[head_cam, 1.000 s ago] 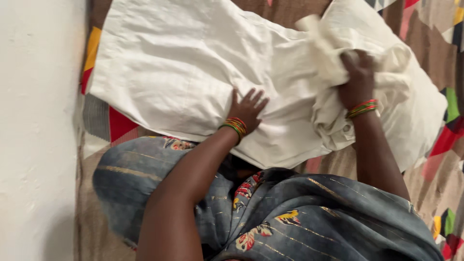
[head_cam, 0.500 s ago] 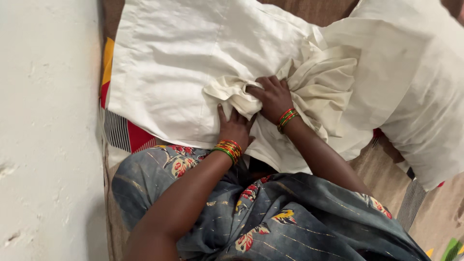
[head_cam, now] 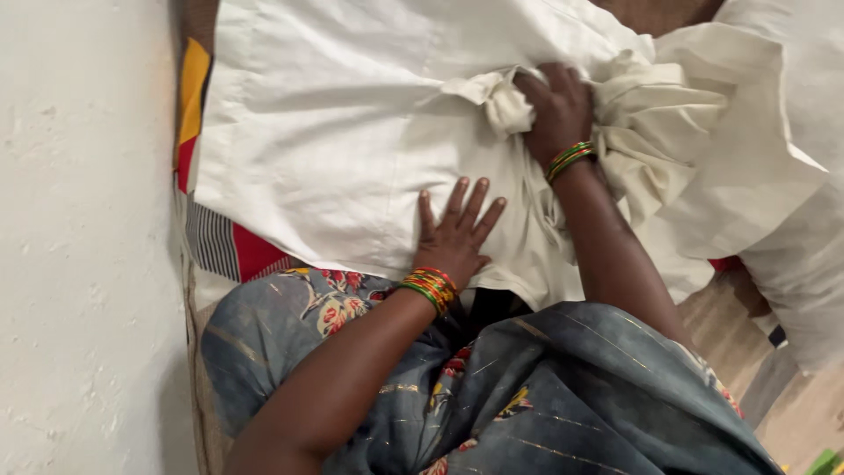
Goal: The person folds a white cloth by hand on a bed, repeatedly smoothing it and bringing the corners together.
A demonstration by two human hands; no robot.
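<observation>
White wall (head_cam: 79, 237) at far left. Next to it, patchwork quilt (head_cam: 198, 97) in yellow, red and striped patches, showing beside and below the cloth. Spread flat over the quilt, a cream garment (head_cam: 334, 114), filling the upper middle. Near its lower edge, left hand (head_cam: 455, 236) pressed palm-down on the fabric, fingers fanned wide, grip holding nothing; coloured bangles (head_cam: 429, 286) at the wrist. Below, blue floral clothing (head_cam: 545, 396) across the lap. Further right and higher, right hand (head_cam: 556, 105), grip closed on a bunched wad of the same garment, knuckles up, bangles on that wrist too. At far right, more cream cloth (head_cam: 774, 158), rumpled and draped.
</observation>
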